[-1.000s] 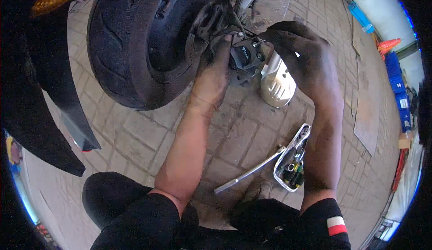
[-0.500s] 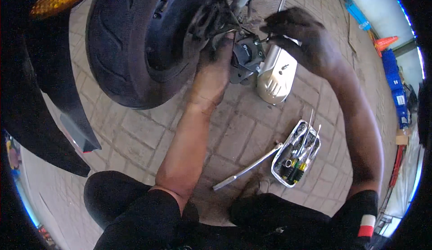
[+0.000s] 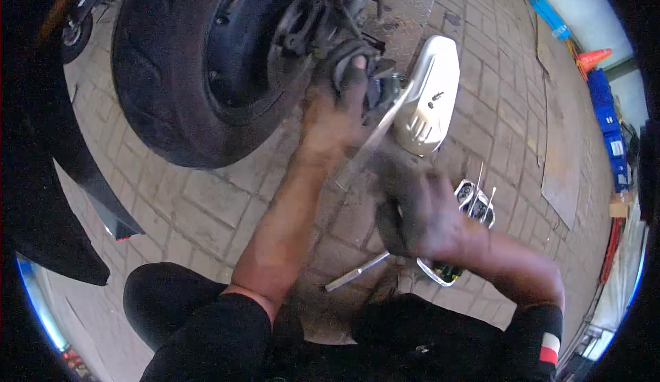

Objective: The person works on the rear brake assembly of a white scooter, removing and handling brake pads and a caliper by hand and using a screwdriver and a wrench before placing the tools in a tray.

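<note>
My left hand is wrapped round a dark brake caliper beside the wheel, its thumb lying across the top. The wheel's black tyre and dark rim stand to the left. Off the caliper's right side slants a silvery bar-like tool, smeared by motion; its kind does not show. Close below it, my right hand is blurred, above the floor and partly in front of the tool tray. Its fingers are too smeared to show whether they hold the bar.
A white tray of screwdrivers and sockets lies on the brick floor, partly hidden. Left of it is a long metal handle. A silvery cover lies right of the caliper. Blue bins and an orange cone line the right side.
My right hand has swung down and toward me from beside the silvery cover. A blurred silvery bar now shows by the caliper. My left hand stays at the caliper.
</note>
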`<state>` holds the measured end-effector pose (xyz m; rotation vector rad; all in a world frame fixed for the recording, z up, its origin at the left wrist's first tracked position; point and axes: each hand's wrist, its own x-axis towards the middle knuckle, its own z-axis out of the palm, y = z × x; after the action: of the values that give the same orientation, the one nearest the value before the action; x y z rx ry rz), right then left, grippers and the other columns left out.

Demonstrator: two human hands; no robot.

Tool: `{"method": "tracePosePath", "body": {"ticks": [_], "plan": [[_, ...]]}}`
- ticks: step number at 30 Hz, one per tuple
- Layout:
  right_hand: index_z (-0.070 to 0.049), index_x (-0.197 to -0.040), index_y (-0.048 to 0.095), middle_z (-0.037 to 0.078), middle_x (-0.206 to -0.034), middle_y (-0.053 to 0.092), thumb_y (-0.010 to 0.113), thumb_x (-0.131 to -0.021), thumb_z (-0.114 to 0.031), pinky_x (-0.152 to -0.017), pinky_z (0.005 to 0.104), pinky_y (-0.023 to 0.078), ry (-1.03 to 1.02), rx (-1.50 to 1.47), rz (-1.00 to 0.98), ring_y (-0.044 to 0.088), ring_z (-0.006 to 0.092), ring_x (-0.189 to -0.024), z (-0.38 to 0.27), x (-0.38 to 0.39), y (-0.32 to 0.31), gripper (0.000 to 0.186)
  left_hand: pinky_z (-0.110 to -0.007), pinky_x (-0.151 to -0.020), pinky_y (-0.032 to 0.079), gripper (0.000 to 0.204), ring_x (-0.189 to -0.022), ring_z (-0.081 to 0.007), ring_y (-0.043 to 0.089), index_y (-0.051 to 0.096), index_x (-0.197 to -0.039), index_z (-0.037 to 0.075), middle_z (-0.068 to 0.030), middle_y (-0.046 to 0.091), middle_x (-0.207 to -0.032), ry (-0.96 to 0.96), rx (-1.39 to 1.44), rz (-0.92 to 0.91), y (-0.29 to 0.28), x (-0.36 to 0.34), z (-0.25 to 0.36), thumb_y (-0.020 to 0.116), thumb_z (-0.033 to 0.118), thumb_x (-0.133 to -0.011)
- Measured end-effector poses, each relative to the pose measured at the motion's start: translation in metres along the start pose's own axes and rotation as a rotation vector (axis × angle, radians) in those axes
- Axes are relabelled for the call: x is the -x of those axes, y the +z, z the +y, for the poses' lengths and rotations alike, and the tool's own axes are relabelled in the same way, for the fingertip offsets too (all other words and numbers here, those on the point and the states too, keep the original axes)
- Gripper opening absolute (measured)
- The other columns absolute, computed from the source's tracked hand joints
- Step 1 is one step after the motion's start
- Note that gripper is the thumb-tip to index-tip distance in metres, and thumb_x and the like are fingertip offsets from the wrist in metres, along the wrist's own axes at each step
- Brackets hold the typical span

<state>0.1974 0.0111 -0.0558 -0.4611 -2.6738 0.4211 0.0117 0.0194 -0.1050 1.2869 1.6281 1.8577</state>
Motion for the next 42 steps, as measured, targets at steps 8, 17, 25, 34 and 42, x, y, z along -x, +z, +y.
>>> {"method": "tracePosePath", "body": {"ticks": [8, 17, 25, 34, 42], "plan": [[0.004, -0.138, 0.032, 0.027, -0.094, 0.063, 0.050, -0.092, -0.021, -0.069, 0.0462, 0.052, 0.222, 0.080, 0.124, 0.063, 0.0435, -0.083, 0.100, -0.029, -0.011, 0.055, -0.039, -0.098, 0.039, 0.038, -0.110, -0.0334, 0.055, 0.058, -0.114, 0.000, -0.0193, 0.061, -0.114, 0.083, -0.039, 0.044, -0.009, 0.003, 0.000, 0.051, 0.032, -0.095], [0.003, -0.126, 0.047, 0.026, -0.100, 0.060, 0.054, -0.082, -0.009, -0.077, 0.0465, 0.049, -0.058, -0.038, 0.182, 0.060, 0.0394, -0.089, 0.022, -0.087, -0.040, 0.046, -0.039, -0.095, 0.042, 0.037, -0.106, -0.0314, 0.058, 0.059, -0.113, -0.001, -0.0187, 0.062, -0.111, -0.007, -0.115, -0.015, -0.008, 0.004, 0.008, 0.053, 0.031, -0.095], [-0.004, -0.129, 0.049, 0.013, -0.078, 0.056, 0.054, -0.090, -0.025, -0.058, 0.0350, 0.046, 0.327, -0.258, -0.330, 0.057, 0.0225, -0.065, 0.050, 0.040, 0.009, 0.044, -0.038, -0.093, 0.043, 0.036, -0.102, -0.0277, 0.059, 0.057, -0.113, -0.002, -0.0158, 0.062, -0.110, 0.070, -0.071, 0.061, -0.007, 0.003, 0.001, 0.053, 0.030, -0.096], [-0.002, -0.110, 0.058, 0.009, -0.105, 0.060, 0.044, -0.090, -0.007, -0.075, 0.0296, 0.047, 0.213, -0.379, 0.417, 0.055, 0.0146, -0.086, 0.055, -0.082, -0.070, 0.025, -0.037, -0.097, 0.040, 0.041, -0.111, -0.0294, 0.057, 0.056, -0.117, -0.002, -0.0171, 0.060, -0.118, -0.013, -0.070, 0.042, -0.009, 0.005, 0.002, 0.053, 0.032, -0.095], [-0.008, -0.131, 0.050, 0.021, -0.095, 0.064, 0.055, -0.075, -0.001, -0.070, 0.0422, 0.052, 0.363, -0.239, -0.583, 0.064, 0.0346, -0.079, 0.009, 0.028, -0.006, 0.056, -0.038, -0.094, 0.043, 0.044, -0.106, -0.0323, 0.059, 0.058, -0.115, -0.003, -0.0196, 0.063, -0.112, 0.062, -0.044, 0.072, -0.004, 0.010, 0.001, 0.052, 0.036, -0.096]]}}
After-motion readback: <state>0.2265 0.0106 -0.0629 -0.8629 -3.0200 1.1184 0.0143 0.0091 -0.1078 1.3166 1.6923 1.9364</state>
